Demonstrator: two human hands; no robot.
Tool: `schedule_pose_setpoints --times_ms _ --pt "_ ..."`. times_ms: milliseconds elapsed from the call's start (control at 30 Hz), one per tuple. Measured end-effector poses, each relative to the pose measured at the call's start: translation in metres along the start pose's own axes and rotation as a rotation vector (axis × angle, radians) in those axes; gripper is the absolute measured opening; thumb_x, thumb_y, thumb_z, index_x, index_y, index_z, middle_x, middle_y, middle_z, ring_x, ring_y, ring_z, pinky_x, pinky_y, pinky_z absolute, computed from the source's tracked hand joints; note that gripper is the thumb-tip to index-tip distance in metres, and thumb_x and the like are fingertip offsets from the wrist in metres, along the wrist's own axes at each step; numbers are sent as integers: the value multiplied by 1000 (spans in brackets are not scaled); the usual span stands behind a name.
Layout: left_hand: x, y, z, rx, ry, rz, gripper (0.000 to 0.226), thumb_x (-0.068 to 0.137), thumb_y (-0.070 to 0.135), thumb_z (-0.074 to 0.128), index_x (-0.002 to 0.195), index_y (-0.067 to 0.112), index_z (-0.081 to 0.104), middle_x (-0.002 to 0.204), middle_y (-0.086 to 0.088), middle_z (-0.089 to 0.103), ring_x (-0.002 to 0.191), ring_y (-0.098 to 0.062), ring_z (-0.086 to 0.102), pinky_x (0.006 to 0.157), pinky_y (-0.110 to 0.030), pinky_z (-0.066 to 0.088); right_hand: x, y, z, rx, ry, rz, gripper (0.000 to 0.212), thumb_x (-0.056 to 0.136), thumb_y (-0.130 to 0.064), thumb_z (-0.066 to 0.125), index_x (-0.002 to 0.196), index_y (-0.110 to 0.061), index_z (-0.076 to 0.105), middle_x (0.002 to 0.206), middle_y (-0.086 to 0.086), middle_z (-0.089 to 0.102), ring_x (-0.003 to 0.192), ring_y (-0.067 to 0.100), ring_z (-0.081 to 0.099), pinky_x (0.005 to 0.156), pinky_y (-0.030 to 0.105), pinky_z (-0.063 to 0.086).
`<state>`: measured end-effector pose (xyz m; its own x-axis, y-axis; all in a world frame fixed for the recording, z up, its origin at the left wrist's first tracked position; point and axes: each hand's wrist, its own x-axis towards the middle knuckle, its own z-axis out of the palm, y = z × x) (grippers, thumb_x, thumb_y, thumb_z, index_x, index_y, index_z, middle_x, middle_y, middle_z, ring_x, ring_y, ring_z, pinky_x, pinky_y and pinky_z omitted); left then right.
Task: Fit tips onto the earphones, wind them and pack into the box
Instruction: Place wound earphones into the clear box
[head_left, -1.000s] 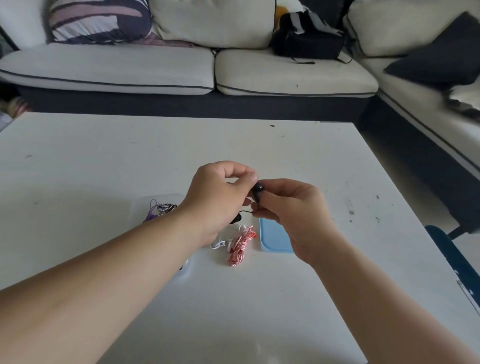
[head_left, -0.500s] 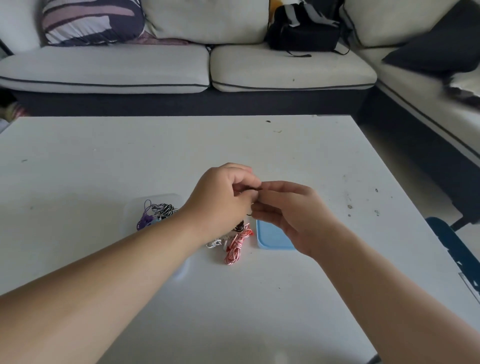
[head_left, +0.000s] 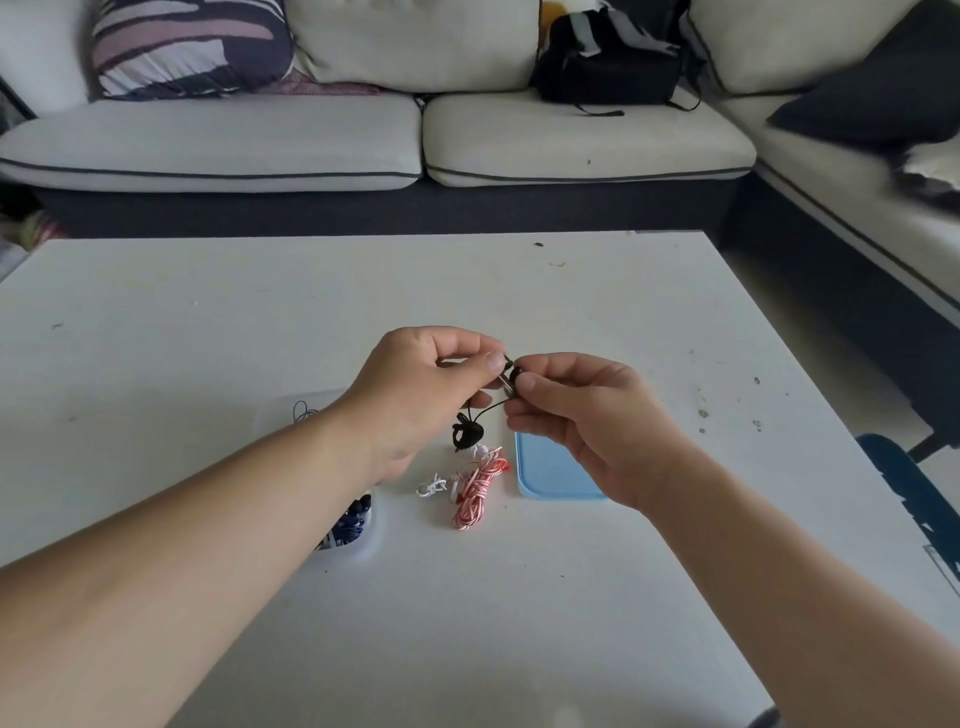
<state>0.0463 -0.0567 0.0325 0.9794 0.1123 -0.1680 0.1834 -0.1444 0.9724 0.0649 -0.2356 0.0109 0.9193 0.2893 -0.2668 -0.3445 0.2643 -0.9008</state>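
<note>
Your left hand (head_left: 431, 384) pinches tiny black tip (head_left: 508, 362), right hand (head_left: 582, 415) clamps black earbud (head_left: 516, 376) over table (head_left: 519, 597). Risk: push off-axis, tip slips free, drops, rolls away.

Dim, flat light; faint soft shadows on the white table (head_left: 208, 322). Wide-angle bending at edges, right side blurred.

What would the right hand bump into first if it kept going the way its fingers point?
Probably the left hand: the right hand points straight at it, with only the small black earphone pinched between them.
</note>
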Motion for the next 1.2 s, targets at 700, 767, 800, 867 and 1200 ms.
schedule_pose_setpoints --times_ms 700,767,800,867,1200 --pt "3 -9 1 19 -73 -15 16 102 16 63 103 21 78 90 -4 77 82 -9 69 72 -27 55 7 6 -5 53 -35 -26 14 94 7 61 106 7 68 90 19 69 74 23 69 70 31 61" --pt "3 -9 1 16 -89 -11 17 103 15 62 105 18 78 90 -3 76 81 -4 69 69 -25 53 7 6 -5 77 -48 -19 15 94 6 61 108 7 68 89 18 70 75 23 69 70 31 61" --pt "3 -9 0 14 -93 -11 17 103 15 61 106 18 78 91 -2 75 80 -3 69 68 -25 52 7 6 -5 88 -56 -14 17 94 6 61 109 7 68 89 18 71 76 23 70 71 31 61" --pt "3 -10 0 -7 -93 -18 17 103 15 62 107 16 78 92 -2 75 80 -4 68 67 -25 51 6 6 -6 96 -69 -4 18 93 6 62 109 6 69 89 18 72 77 23 71 72 31 62" --pt "1 -7 3 -67 -28 -89 12 97 19 72 101 15 81 84 -4 77 69 -10 62 70 -27 49 6 5 -5 63 -100 -27 14 93 6 61 100 3 73 93 19 73 83 25 72 75 32 62"
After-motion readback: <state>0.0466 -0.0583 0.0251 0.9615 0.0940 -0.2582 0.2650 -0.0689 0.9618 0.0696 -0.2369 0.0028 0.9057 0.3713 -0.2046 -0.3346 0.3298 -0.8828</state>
